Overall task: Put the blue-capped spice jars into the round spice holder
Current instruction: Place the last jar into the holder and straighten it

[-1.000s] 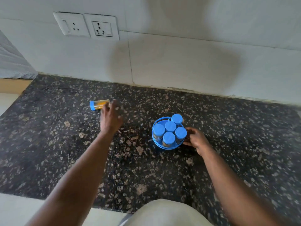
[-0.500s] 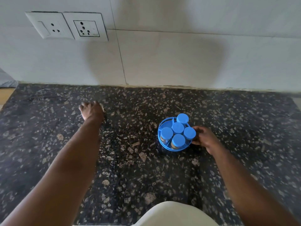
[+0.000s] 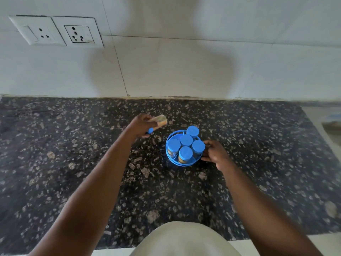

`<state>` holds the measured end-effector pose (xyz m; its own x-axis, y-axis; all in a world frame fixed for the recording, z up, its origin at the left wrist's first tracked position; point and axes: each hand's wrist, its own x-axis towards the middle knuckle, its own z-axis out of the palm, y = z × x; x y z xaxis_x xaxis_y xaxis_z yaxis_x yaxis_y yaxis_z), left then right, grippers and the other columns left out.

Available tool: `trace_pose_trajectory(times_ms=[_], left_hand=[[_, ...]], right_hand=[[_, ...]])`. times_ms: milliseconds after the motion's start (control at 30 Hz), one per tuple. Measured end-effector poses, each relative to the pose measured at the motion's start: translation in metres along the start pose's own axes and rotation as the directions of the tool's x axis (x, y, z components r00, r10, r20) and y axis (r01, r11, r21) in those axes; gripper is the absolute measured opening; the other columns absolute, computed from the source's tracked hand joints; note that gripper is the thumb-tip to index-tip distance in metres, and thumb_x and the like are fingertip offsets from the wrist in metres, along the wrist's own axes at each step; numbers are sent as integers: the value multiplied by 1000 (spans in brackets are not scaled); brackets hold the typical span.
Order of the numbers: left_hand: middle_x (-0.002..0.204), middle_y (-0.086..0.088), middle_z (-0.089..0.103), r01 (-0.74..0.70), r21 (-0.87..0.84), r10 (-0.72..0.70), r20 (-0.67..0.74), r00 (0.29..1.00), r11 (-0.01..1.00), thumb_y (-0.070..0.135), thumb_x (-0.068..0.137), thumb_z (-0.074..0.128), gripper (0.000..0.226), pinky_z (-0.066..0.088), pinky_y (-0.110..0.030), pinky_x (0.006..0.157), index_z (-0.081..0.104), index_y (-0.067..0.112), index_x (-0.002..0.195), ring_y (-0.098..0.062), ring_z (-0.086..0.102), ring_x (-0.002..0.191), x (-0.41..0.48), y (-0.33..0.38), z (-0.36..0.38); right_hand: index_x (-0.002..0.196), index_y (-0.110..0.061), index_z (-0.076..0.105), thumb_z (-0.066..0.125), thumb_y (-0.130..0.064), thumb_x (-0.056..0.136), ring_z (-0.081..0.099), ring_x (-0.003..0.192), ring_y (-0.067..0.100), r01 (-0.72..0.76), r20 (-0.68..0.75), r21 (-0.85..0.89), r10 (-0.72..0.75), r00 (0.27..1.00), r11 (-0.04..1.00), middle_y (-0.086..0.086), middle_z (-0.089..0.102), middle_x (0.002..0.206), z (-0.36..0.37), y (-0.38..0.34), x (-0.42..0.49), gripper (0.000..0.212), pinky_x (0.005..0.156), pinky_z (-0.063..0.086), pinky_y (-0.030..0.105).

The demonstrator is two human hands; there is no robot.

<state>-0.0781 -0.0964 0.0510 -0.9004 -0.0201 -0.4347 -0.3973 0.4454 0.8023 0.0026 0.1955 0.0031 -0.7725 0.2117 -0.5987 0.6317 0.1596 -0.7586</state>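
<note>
Carrying the last clear blue-capped spice jar [image 3: 158,122], the left hand [image 3: 141,126] had lifted it off the dark speckled granite tabletop [image 3: 73,163], where it lay a second earlier, to just left of the round blue plastic spice holder [image 3: 172,162]. Five jars stood seated; the far-left slot looked free. Jar tilted, long axis diagonal, cap near-left, base far-right. Right hand [image 3: 215,155] gripped the holder's rim.

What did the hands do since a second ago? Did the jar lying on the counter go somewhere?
Yes. The left hand reached out to the jar lying on the counter, took hold of it, lifted it and carried it toward the blue holder. The right hand stayed against the holder's side, and the five jars inside stayed put.
</note>
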Motion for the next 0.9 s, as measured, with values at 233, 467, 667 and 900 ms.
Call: trace_pose_trajectory(times_ms=[233,467,667,900], left_hand=[[104,-13,66,-159,191,154,42,987,969,26,77,74,51,56,-41,70,52,14,122,-29,67,84,-12,17,44],[131,-4,61,-362,402,309,193,931,841,23,77,78,60,50,-35,90,56,23,133,-23,60,113,-19,28,63],[135,-4,61,-389,451,295,267,918,803,28,80,76,62,50,-37,96,54,26,137,-23,60,117,-19,32,72],[132,-5,63,-330,379,228,288,930,865,30,91,62,46,52,-39,94,55,27,136,-22,62,113,-18,35,79]], right_hand=[[113,-9,62,41,-7,96,70,84,24,-4,-16,-3,4,1000,1000,17,72,105,-7,9,-7,26,67,61,37],[112,-10,62,42,-7,97,70,96,28,5,-13,15,-5,1000,1000,13,71,104,-11,12,-9,25,76,62,42],[108,-14,64,44,-9,97,70,86,22,-2,-10,1,2,1000,1000,12,71,105,-12,16,0,24,69,62,38],[110,-11,63,43,-9,97,68,85,22,0,6,9,0,1000,1000,12,70,102,-14,16,1,24,72,62,38]])
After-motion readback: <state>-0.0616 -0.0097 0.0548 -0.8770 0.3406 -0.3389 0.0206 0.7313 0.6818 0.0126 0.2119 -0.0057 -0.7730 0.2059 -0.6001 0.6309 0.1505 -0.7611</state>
